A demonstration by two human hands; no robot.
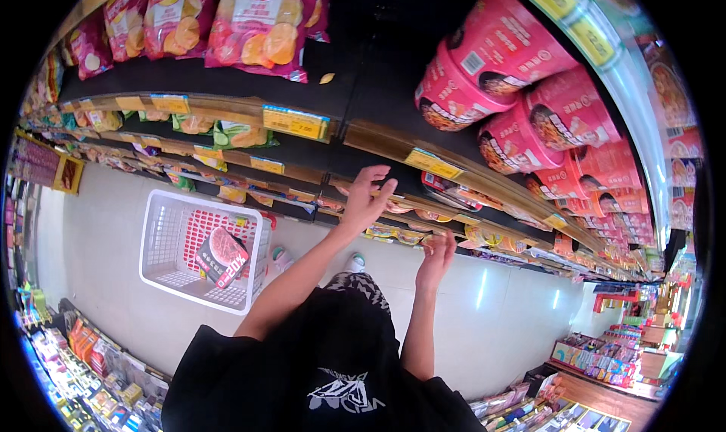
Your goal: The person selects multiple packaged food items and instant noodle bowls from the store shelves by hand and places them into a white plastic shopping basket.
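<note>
My left hand [366,199] reaches to the front of a middle shelf, empty, with thumb and fingers apart. Near its fingertips is a dark, bare stretch of shelf, and a flat red and black food package [445,191] lies to its right. Lower and further right, my right hand [437,259] is raised before the lower shelves, its fingers loosely bent with nothing visible in them. A white plastic shopping basket [144,245] stands on the floor to my left. Inside it rests a black and red food box [224,259], tilted against the basket's red mesh side.
Pink instant-noodle tubs [510,41] stand stacked on the upper shelf at right, with Lay's chip bags [255,29] at left. Wooden shelf edges [385,140] with yellow price tags jut out before me. Behind me, low displays [108,375] line the pale tiled floor [482,324].
</note>
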